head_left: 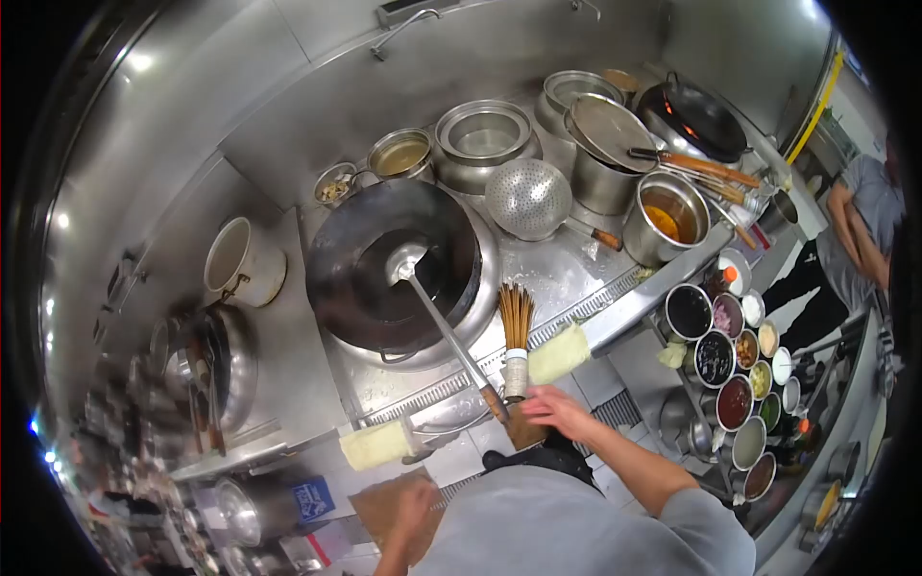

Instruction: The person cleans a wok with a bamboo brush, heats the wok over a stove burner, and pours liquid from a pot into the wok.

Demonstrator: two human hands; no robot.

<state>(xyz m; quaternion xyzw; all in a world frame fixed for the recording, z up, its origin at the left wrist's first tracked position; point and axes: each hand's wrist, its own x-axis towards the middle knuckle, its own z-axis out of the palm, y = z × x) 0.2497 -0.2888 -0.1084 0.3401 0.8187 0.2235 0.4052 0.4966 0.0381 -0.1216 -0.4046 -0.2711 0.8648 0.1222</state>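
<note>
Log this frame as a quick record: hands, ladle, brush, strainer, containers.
left hand: low, blurred, hold unclear
right hand: open, near the lower end of the bamboo brush, contact unclear
ladle: head in the wok, handle over its rim
strainer: beside wok
seasoning containers: grouped at frame right

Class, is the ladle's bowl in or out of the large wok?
In: the ladle's bowl shows inside the wok, while the wooden grip extends beyond its rim.
</note>
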